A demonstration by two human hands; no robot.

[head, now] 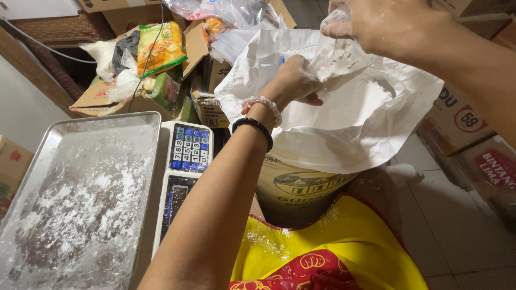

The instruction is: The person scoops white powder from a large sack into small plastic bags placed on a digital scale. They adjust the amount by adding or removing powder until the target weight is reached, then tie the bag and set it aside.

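A big white sack (344,134) of white powder stands open in front of me, its top folded down. My left hand (293,80), with a pearl and a black bracelet on the wrist, reaches into the sack's mouth and grips a clear plastic bag (336,56). My right hand (376,24), dusted with powder, pinches the upper edge of the same plastic bag above the sack. White powder (376,94) shows inside the sack.
A metal scale tray (80,204) dusted with white powder sits at the left, beside the scale's keypad (189,147). Cardboard boxes (462,121) stand at the right, and boxes with packaged goods (158,48) pile up behind. My yellow apron (344,247) is below.
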